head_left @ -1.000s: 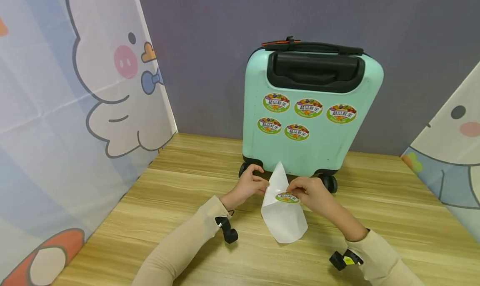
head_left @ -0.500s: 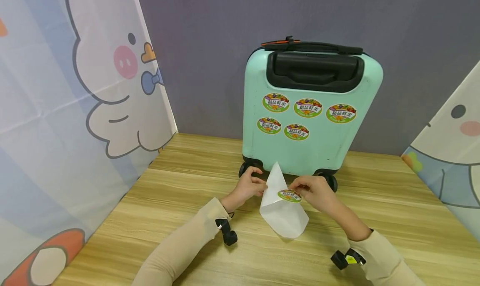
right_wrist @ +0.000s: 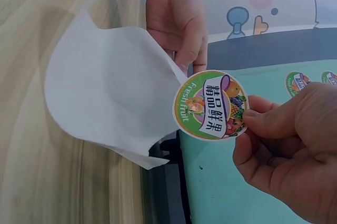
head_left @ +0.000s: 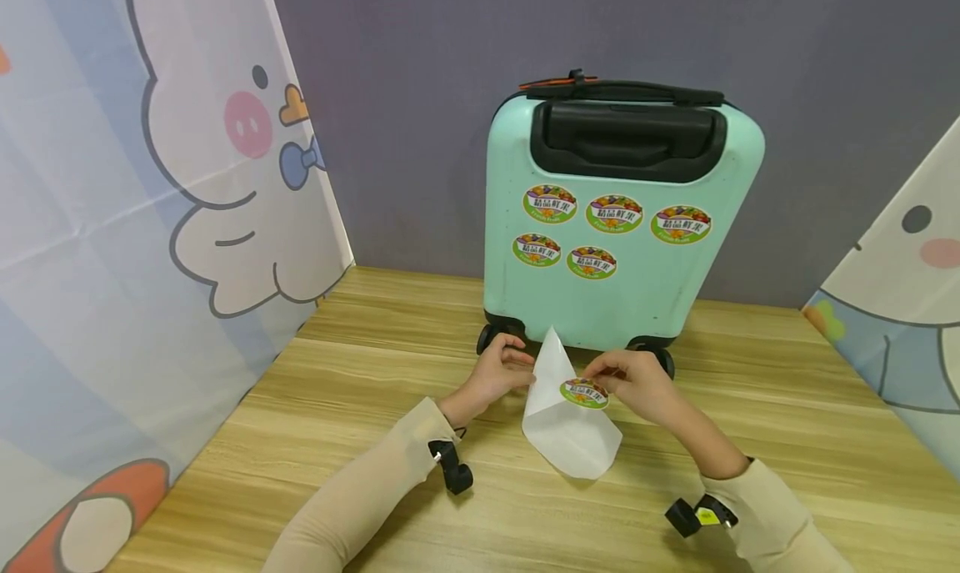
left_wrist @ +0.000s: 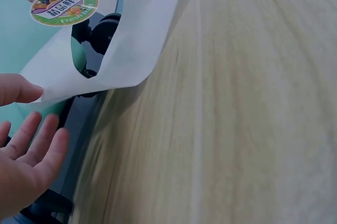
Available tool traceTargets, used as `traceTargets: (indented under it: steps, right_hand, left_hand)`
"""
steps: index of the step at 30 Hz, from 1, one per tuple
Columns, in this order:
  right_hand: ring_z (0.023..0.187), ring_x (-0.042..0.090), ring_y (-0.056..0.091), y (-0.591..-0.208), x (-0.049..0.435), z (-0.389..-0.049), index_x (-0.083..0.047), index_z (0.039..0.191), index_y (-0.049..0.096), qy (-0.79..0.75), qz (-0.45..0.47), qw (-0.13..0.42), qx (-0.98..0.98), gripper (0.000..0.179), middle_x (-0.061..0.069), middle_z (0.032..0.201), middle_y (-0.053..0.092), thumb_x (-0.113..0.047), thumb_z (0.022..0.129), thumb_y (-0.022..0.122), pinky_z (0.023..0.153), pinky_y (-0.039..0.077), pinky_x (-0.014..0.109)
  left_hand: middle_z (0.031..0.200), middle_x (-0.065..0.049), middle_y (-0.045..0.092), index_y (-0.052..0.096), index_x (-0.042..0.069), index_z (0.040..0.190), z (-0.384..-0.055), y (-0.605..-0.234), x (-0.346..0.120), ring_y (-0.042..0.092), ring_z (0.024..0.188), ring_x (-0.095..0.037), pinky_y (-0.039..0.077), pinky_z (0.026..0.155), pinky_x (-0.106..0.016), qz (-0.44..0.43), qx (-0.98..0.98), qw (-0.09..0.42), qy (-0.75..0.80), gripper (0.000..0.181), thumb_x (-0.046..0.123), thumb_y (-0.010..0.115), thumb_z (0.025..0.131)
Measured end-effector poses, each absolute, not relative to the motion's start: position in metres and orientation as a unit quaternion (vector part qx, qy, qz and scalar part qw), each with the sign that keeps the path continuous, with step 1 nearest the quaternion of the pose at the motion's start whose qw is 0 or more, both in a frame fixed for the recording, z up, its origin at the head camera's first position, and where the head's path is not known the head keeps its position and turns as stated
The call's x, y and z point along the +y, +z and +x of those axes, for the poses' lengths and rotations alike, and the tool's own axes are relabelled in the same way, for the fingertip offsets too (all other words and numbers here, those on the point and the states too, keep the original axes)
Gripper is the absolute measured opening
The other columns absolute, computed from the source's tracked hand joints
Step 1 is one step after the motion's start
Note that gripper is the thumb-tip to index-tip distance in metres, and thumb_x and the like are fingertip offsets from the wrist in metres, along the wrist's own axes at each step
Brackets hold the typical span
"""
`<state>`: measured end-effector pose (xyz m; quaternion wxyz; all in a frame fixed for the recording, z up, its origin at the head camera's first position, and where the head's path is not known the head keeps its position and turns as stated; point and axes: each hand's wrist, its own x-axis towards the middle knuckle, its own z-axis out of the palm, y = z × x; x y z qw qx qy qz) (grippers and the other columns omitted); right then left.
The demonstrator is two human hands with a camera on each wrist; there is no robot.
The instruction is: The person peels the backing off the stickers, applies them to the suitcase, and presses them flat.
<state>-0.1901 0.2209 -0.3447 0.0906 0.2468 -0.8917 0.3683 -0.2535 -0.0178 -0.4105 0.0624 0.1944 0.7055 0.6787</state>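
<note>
My right hand (head_left: 637,383) pinches an oval fruit sticker (right_wrist: 210,105) by its edge between thumb and forefinger. Its green, white and purple face, printed "Fresh fruit", shows whole in the right wrist view. Off to the left, my left hand (head_left: 495,374) holds a sheet of white backing paper (head_left: 572,435) at its side edge, the other fingers spread apart in the left wrist view. The paper is bent, with a pointed upper corner in front of a mint-green suitcase (head_left: 637,294). In the head view the sticker overlaps the paper; in the left wrist view it stands apart from it.
Several matching stickers, such as the upper left one (head_left: 550,203), are on the suitcase front in two rows. The suitcase stands upright on black wheels (head_left: 656,358) on the wood-grain table (head_left: 360,364), before a grey wall (head_left: 405,123). Cartoon-printed cloth (head_left: 210,181) borders both sides.
My right hand has drawn the sticker slightly right and away from the backing paper. The paper's lower part has shifted a little to the right; my left hand keeps nearly the same place.
</note>
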Motion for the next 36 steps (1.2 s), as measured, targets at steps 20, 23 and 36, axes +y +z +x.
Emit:
traceTargets:
  steps: [20,23,36]
  right_hand:
    - [0.067,0.014,0.064,-0.334,0.227,-0.189,0.002,0.092,0.074,0.404,0.212,0.053,-0.888,0.012,0.004,0.081,0.070,0.009,0.089,0.065,0.057,0.052,0.026]
    - [0.068,0.014,0.064,-0.332,0.227,-0.189,0.001,0.092,0.074,0.405,0.209,0.050,-0.889,0.012,0.005,0.082,0.070,0.009,0.090,0.065,0.058,0.052,0.026]
    - [0.070,0.013,0.066,-0.332,0.231,-0.189,0.001,0.093,0.074,0.418,0.202,0.039,-0.885,0.013,0.007,0.085,0.071,0.008,0.091,0.063,0.061,0.057,0.037]
  left_hand:
    - [0.112,-0.023,0.068,0.054,-0.010,0.120,-0.232,-0.380,-0.006,0.065,0.104,-0.034,0.053,0.082,-0.026,0.293,0.713,0.043,0.636,0.034,-0.005,0.068,0.090]
    - [0.112,-0.024,0.068,0.054,-0.011,0.120,-0.230,-0.379,-0.003,0.067,0.101,-0.033,0.054,0.082,-0.026,0.299,0.701,0.063,0.644,0.032,-0.005,0.067,0.091]
    - [0.100,-0.021,0.071,0.057,-0.012,0.115,-0.226,-0.377,0.006,0.070,0.086,-0.017,0.056,0.077,-0.025,0.301,0.706,0.079,0.636,0.028,-0.006,0.068,0.090]
